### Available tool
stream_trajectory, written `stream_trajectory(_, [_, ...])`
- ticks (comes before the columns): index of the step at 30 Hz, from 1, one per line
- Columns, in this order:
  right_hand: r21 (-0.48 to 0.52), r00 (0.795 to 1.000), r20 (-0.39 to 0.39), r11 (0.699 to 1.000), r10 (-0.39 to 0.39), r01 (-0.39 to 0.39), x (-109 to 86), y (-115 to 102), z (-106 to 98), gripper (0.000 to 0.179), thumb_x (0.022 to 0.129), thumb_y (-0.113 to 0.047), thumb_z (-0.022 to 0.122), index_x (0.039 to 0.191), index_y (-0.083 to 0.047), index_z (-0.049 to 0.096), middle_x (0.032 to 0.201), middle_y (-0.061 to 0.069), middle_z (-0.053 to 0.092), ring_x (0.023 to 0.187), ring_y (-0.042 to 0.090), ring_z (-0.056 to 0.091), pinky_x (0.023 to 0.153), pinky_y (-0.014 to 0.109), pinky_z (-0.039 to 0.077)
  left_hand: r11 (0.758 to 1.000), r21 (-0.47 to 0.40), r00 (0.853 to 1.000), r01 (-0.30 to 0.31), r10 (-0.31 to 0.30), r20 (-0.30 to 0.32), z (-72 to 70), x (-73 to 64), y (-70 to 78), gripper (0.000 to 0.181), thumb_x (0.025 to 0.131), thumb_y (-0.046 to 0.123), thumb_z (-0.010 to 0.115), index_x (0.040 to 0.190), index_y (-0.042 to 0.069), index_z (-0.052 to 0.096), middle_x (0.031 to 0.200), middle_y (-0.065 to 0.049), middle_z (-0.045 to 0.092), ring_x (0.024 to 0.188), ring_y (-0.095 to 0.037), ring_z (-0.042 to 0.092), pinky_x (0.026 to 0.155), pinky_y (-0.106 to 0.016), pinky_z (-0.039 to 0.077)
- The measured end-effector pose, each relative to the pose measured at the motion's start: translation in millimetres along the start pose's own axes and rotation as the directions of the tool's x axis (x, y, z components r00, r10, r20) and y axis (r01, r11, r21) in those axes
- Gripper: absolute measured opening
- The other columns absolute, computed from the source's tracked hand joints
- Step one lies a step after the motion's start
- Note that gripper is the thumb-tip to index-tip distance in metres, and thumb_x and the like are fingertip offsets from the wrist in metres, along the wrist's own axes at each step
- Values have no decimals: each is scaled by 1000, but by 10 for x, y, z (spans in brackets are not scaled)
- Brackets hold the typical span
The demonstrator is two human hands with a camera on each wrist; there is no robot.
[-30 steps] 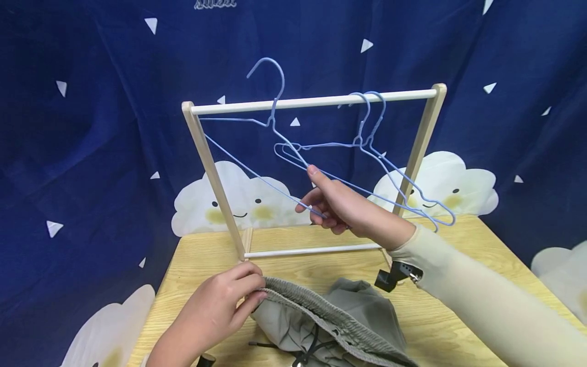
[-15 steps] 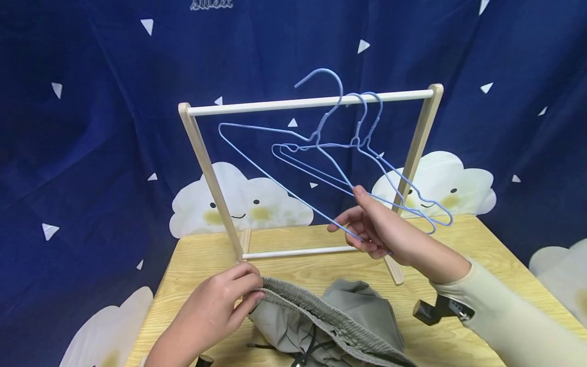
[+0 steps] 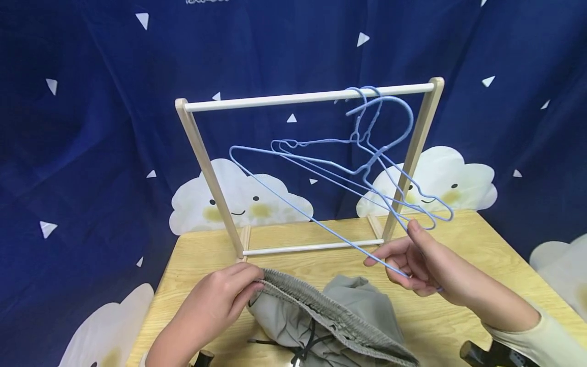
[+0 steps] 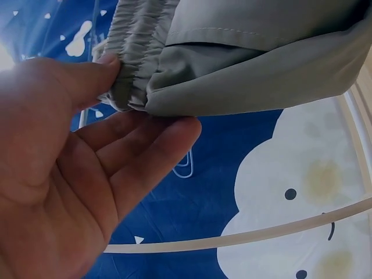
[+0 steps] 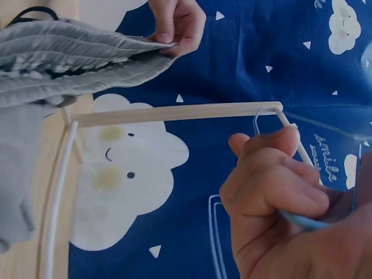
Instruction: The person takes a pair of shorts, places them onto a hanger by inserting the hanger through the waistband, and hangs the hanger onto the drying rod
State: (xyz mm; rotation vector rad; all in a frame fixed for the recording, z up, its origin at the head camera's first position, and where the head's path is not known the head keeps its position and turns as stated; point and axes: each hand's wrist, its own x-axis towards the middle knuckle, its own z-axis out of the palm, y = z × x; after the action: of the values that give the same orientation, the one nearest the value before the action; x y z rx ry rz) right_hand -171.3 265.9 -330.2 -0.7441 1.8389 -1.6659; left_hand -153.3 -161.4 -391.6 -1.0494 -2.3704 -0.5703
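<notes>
My left hand pinches one end of the elastic waistband of grey drawstring pants. In the left wrist view, thumb and fingers grip the gathered band. My right hand holds a blue wire hanger by its right corner, thumb on the upper arm and fingers curled round the lower bar. The hanger's hook tilts up to the left, in front of the rack and apart from its rail. Its left end points toward the rack's left side, above the pants. The right wrist view shows the right fingers curled round the wire.
A small rack with a white top rail and wooden posts stands on the wooden table. Two more blue hangers hang toward its right end. A dark blue curtain with white clouds is behind.
My right hand has moved right, down and nearer to me with the hanger, away from the rack's rail. The left hand keeps its grip on the waistband, almost unmoved.
</notes>
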Motion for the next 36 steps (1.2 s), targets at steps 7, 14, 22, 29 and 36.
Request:
stream_trajectory(7, [18, 999, 48, 1000, 10, -11, -232, 208, -33, 95, 113, -54, -8, 144, 3, 62, 87, -9, 59, 59, 34, 24, 38, 23, 21, 1000, 2, 1000, 19, -19, 3, 3, -17, 7, 7, 111, 28, 64, 110, 24, 70, 100, 17, 69, 88, 0, 64, 78, -25, 58])
stream_trajectory(14, [48, 997, 57, 997, 61, -64, -457, 337, -49, 92, 114, -46, -10, 144, 4, 61, 89, -7, 55, 59, 37, 21, 39, 21, 19, 1000, 3, 1000, 26, -26, -2, 28, -34, 21, 3, 108, 26, 68, 110, 25, 70, 101, 18, 70, 89, -1, 66, 78, -25, 58])
stream_trajectory(22, [46, 989, 49, 989, 138, -140, -718, 493, -71, 86, 115, -38, -10, 146, 2, 59, 85, 7, 50, 63, 38, 25, 43, 20, 19, 1000, -10, 1000, 19, -19, 0, 37, -16, 18, 14, 102, 17, 76, 111, 24, 69, 102, 16, 70, 88, 0, 65, 77, -26, 58])
stream_trajectory(29, [16, 986, 76, 988, 150, -152, -890, 597, -101, 85, 116, -32, -12, 146, 3, 59, 88, 27, 40, 66, 41, 29, 43, 21, 19, 1000, -11, 1000, 10, -10, -2, 38, -3, 6, 4, 110, 26, 66, 110, 23, 68, 97, 17, 66, 83, 0, 60, 75, -25, 56])
stream_trajectory(36, [-62, 984, 64, 985, 167, -163, -981, 612, -137, 81, 117, -25, -9, 144, -1, 63, 82, 26, 39, 59, 28, 34, 41, 22, 19, 1000, 1, 1000, 6, -6, -18, 33, 25, 1, 18, 99, 15, 79, 109, 21, 65, 93, 16, 65, 78, 0, 56, 69, -22, 53])
